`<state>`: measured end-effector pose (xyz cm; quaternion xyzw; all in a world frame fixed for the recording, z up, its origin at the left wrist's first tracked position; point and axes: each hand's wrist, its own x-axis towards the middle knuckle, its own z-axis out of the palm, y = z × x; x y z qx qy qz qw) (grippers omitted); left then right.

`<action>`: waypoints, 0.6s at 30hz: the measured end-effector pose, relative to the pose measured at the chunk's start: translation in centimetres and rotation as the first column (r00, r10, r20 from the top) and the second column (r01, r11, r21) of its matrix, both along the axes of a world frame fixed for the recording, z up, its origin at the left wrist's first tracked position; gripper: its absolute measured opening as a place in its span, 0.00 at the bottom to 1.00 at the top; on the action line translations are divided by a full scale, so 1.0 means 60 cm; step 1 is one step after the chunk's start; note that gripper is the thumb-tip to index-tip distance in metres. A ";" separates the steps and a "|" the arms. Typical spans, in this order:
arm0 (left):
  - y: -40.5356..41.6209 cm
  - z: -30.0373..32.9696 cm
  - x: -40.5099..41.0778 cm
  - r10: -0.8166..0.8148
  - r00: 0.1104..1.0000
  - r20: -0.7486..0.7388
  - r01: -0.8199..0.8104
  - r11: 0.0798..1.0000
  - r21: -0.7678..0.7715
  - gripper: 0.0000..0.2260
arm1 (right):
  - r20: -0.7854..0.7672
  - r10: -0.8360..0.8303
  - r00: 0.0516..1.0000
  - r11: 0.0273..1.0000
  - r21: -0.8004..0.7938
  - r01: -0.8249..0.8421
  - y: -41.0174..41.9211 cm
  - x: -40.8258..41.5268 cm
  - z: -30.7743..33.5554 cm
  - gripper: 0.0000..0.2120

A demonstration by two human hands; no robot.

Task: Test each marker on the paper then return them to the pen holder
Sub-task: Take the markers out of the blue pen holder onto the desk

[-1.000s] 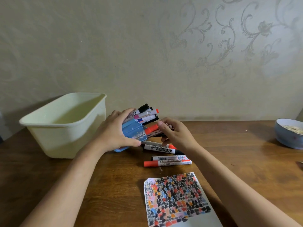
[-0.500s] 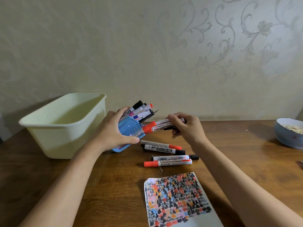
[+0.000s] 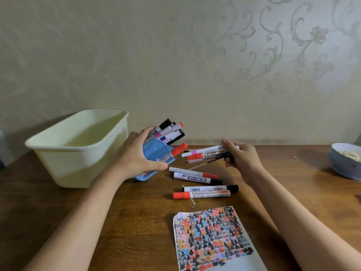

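Holder (image 3: 156, 153) tilted at frame centre, gripped by left hand (image 3: 136, 155), markers (image 3: 170, 131) poking out. Right hand (image 3: 241, 158) just right, clutching a marker bundle (image 3: 205, 154). Four markers (image 3: 197, 178) loose below; paper (image 3: 213, 237) lower centre.

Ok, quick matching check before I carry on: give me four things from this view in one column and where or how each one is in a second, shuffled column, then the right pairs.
Things
1. blue pen holder
2. bundle of markers
3. test paper
4. cream tub

States
A. lies flat at the near edge of the table, covered in colour marks
B. gripped by the left hand, tilted, markers sticking out
C. stands open at the left by the wall
D. held off the table in the right hand

Pairs: 1-B, 2-D, 3-A, 4-C
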<state>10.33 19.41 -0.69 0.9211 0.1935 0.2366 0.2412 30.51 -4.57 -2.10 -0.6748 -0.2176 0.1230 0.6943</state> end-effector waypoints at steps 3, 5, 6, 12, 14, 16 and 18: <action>-0.001 0.001 0.001 0.002 1.000 -0.004 -0.002 1.000 0.005 0.52 | -0.040 -0.017 0.999 0.998 -0.057 0.014 0.000 0.003 -0.012 0.14; -0.002 0.001 0.001 0.003 1.000 -0.006 -0.003 1.000 0.010 0.53 | -0.028 -0.009 1.000 0.995 -0.102 0.006 0.001 0.002 -0.017 0.15; -0.003 0.001 0.002 0.002 1.000 -0.006 -0.002 1.000 0.011 0.53 | -0.012 -0.009 1.000 0.993 -0.118 0.008 0.001 0.002 -0.019 0.15; -0.002 0.001 0.002 -0.002 1.000 -0.006 0.002 1.000 0.000 0.53 | 0.172 0.024 0.985 0.955 -0.295 0.028 0.007 0.002 -0.030 0.12; -0.003 0.002 0.001 -0.001 1.000 -0.005 0.001 1.000 -0.005 0.53 | 0.254 0.056 0.966 0.932 -0.361 0.041 0.007 0.000 -0.031 0.12; -0.003 0.001 0.001 -0.001 1.000 -0.003 0.001 1.000 -0.003 0.53 | 0.325 0.068 0.943 0.912 -0.405 0.074 0.008 -0.004 -0.031 0.10; -0.003 0.001 0.002 -0.002 1.000 0.001 0.002 1.000 0.002 0.53 | 0.383 0.080 0.921 0.895 -0.434 0.103 0.010 -0.008 -0.033 0.07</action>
